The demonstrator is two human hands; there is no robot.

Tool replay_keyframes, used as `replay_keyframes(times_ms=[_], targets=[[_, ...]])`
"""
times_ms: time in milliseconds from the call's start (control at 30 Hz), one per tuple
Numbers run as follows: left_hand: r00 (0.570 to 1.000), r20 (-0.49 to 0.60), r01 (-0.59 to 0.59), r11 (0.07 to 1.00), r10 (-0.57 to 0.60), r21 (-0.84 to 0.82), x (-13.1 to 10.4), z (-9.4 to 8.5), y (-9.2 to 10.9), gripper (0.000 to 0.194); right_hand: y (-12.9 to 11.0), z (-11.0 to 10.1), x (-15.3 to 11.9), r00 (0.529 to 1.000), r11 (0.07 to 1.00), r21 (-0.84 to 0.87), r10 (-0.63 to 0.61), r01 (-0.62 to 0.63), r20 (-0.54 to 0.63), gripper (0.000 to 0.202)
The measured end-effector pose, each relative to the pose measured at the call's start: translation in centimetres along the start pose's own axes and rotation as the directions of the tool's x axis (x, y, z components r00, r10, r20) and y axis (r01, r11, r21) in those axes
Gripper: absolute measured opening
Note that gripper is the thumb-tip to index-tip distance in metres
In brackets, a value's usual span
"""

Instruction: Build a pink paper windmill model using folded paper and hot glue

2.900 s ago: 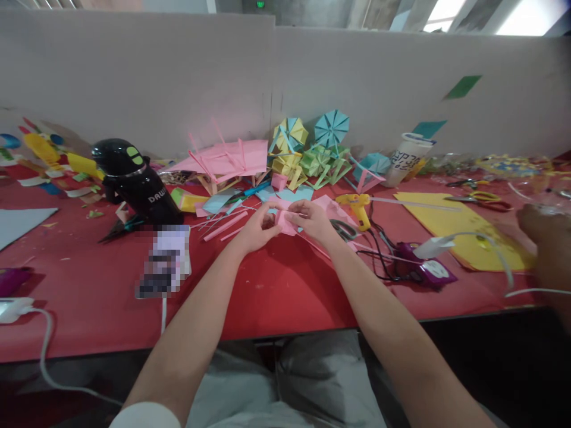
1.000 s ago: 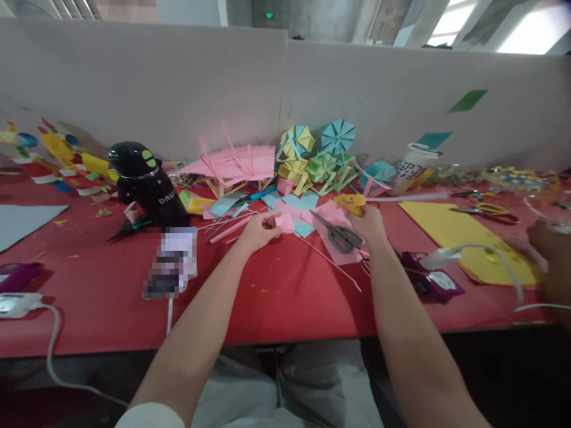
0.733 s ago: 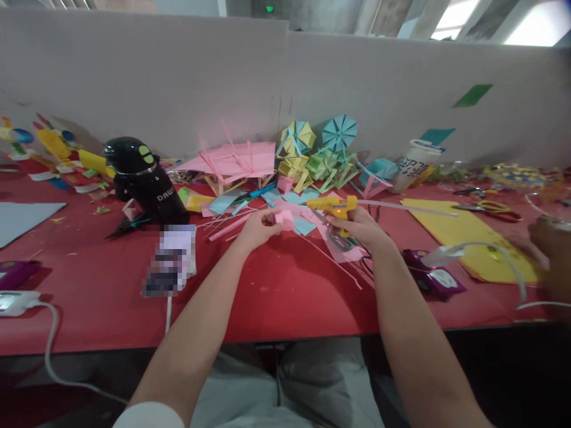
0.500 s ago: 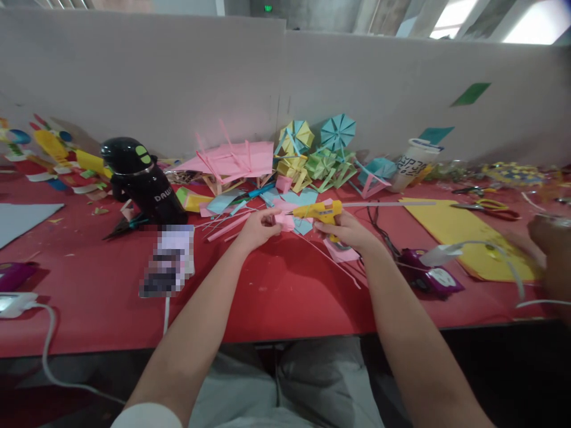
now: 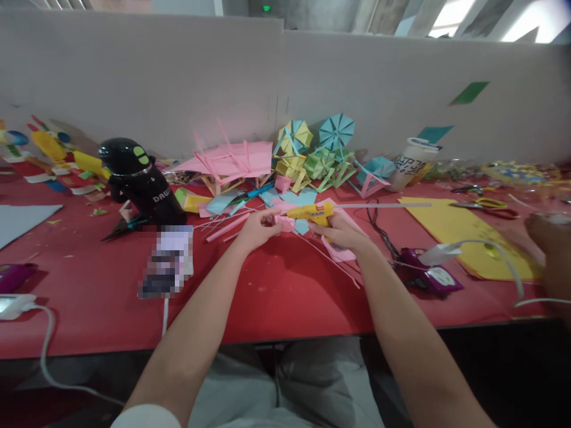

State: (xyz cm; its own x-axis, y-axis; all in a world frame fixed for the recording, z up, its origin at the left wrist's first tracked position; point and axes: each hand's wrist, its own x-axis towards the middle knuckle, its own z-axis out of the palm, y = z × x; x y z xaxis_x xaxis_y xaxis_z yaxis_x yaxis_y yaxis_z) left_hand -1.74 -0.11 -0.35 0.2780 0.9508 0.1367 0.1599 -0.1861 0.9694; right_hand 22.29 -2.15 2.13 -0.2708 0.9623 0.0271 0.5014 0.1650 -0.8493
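In my right hand (image 5: 341, 230) is a yellow hot glue gun (image 5: 310, 211), its nozzle pointing left and a long pale glue stick (image 5: 388, 205) jutting from its back. My left hand (image 5: 260, 229) pinches a small folded piece of pink paper (image 5: 285, 223). The nozzle is right above or against this pink piece; I cannot tell if it touches. Just behind and between the hands lie blue paper pieces (image 5: 301, 227). Pink paper strips (image 5: 227, 226) are beside my left hand, and a pink sheet (image 5: 341, 252) lies under my right hand.
Folded paper umbrellas (image 5: 338, 132) and a pink paper model (image 5: 236, 159) stand along the grey partition. A black bottle (image 5: 145, 187) and phone (image 5: 169, 258) are at left. Right are a cup (image 5: 413, 163), yellow sheets (image 5: 464, 238), scissors (image 5: 491, 206), a purple power strip (image 5: 430, 276) and another person's hand (image 5: 551, 238).
My right hand has moved the glue gun a little to the left, bringing its nozzle farther over the pink paper. My left hand stays nearly where it was.
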Motion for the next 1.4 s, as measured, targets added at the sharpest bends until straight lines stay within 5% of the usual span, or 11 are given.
replay_keyframes(times_ms=[500, 1167, 1400], targets=[[0.999, -0.021, 0.032, 0.999, -0.032, -0.001, 0.1, 0.1, -0.2, 0.049, -0.6, 0.0, -0.2, 0.997, 0.997, -0.034, 0.074, -0.074, 0.008, 0.023], [1.000, -0.018, 0.025, 0.995, -0.024, 0.094, 0.0, 0.0, 0.0, 0.047, 0.0, -0.2, -0.2, 0.999, 0.993, -0.116, -0.020, 0.023, 0.028, 0.025], [0.999, -0.031, 0.034, 0.997, -0.032, 0.071, 0.0, -0.1, 0.0, 0.050, 1.6, -1.7, -0.1, 0.993, 0.984, -0.170, -0.064, 0.046, -0.102, 0.031]])
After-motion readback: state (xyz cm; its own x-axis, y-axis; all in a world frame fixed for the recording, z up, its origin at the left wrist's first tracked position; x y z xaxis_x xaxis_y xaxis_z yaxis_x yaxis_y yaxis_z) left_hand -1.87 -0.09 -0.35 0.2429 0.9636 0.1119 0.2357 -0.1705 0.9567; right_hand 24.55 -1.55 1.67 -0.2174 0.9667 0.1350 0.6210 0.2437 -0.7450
